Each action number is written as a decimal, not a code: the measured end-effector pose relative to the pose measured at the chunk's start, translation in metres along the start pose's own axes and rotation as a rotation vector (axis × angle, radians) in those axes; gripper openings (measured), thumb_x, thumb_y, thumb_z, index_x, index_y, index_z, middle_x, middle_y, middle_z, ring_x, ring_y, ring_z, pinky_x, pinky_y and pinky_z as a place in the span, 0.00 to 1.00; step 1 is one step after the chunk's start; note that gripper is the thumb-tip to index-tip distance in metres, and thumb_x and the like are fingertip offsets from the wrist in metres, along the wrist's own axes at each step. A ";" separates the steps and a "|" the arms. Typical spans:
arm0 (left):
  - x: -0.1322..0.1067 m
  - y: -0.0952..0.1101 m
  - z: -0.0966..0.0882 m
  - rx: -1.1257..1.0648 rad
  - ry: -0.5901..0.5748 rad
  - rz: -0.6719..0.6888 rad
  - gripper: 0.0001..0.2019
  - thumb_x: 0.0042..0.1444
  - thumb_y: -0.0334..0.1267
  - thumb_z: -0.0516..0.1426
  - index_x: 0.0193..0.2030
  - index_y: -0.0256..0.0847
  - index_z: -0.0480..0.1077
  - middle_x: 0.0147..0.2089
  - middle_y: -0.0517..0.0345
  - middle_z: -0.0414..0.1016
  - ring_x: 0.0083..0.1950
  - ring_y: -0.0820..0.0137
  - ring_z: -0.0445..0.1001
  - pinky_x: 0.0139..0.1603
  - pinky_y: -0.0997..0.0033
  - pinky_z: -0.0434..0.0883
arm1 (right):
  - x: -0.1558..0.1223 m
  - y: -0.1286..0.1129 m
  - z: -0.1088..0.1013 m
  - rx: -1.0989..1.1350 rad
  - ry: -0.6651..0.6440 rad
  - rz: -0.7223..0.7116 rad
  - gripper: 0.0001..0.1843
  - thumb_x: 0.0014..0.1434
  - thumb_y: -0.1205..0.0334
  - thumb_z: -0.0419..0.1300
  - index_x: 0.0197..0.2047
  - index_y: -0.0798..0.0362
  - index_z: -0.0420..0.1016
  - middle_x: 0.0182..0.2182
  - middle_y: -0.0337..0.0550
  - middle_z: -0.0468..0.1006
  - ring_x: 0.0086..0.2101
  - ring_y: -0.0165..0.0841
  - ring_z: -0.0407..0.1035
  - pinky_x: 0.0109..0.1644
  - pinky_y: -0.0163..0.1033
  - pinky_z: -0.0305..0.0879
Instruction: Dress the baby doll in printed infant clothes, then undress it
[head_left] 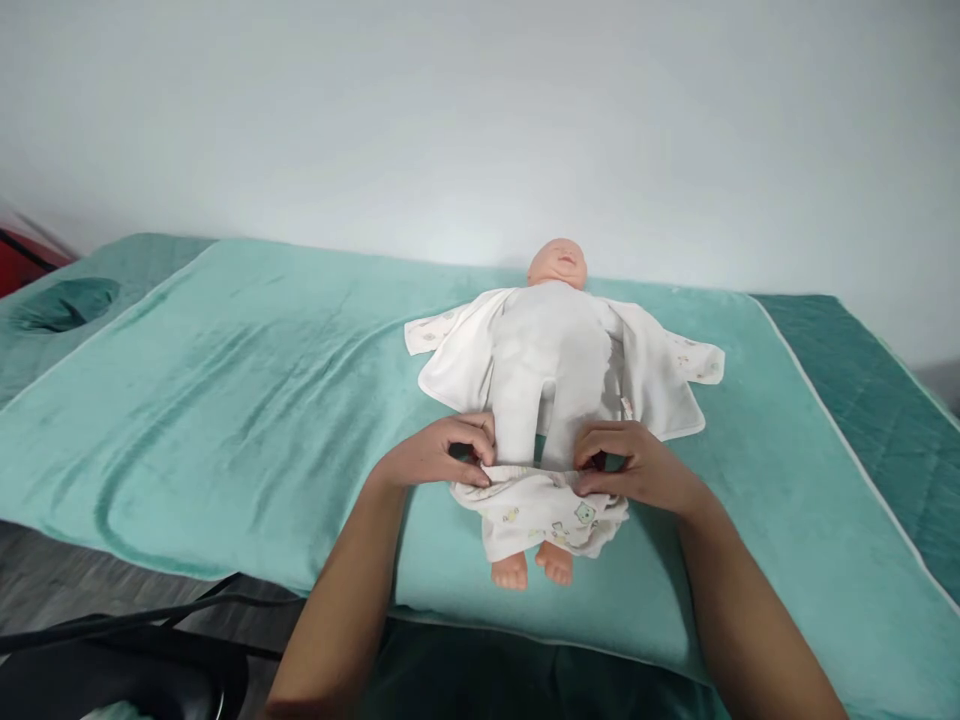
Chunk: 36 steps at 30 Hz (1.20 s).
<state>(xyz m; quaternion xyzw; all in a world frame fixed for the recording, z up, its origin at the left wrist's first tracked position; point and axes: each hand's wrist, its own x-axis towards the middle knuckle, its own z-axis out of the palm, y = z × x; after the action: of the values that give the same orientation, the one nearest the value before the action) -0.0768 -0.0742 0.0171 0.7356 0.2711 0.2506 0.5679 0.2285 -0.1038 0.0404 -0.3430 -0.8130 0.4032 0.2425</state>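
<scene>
A baby doll [553, 350] lies on its back on a teal blanket [247, 400], head toward the wall and bare feet toward me. An open white jacket [675, 375] is spread under its body. Small white printed trousers [551, 512] are bunched around its lower legs. My left hand [442, 452] is closed on the left side of the trousers' waistband. My right hand [634, 465] pinches the right side of the same waistband. Both hands sit at the doll's knees.
The blanket covers a padded table with a darker green quilted cover [862, 390] showing at right. A face hole [64, 303] dents the surface at far left. A black object with a cable [120, 670] sits at lower left. A white wall stands behind.
</scene>
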 end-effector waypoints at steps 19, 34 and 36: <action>0.007 -0.022 0.016 -0.294 0.593 -0.069 0.14 0.53 0.47 0.67 0.33 0.40 0.70 0.31 0.62 0.68 0.31 0.75 0.65 0.32 0.75 0.61 | -0.014 0.024 -0.012 0.275 0.041 0.270 0.18 0.63 0.46 0.63 0.33 0.52 0.68 0.26 0.35 0.64 0.28 0.28 0.58 0.30 0.35 0.53; 0.056 -0.013 0.006 -0.398 0.906 -0.026 0.14 0.51 0.46 0.66 0.32 0.41 0.67 0.27 0.65 0.62 0.27 0.76 0.58 0.28 0.75 0.56 | 0.014 0.041 0.004 0.414 0.769 0.255 0.19 0.59 0.44 0.66 0.34 0.49 0.65 0.22 0.30 0.60 0.21 0.26 0.53 0.23 0.34 0.48; 0.065 -0.014 -0.001 -0.358 0.898 -0.011 0.14 0.52 0.45 0.65 0.32 0.41 0.67 0.27 0.64 0.62 0.28 0.76 0.59 0.29 0.75 0.57 | 0.019 0.040 0.000 0.399 0.789 0.243 0.18 0.60 0.45 0.65 0.33 0.49 0.65 0.22 0.31 0.60 0.22 0.27 0.53 0.25 0.34 0.50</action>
<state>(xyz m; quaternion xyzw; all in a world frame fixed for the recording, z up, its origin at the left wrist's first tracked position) -0.0314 -0.0262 0.0076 0.4442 0.4460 0.5831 0.5136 0.2303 -0.0717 0.0096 -0.5100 -0.5187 0.4159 0.5459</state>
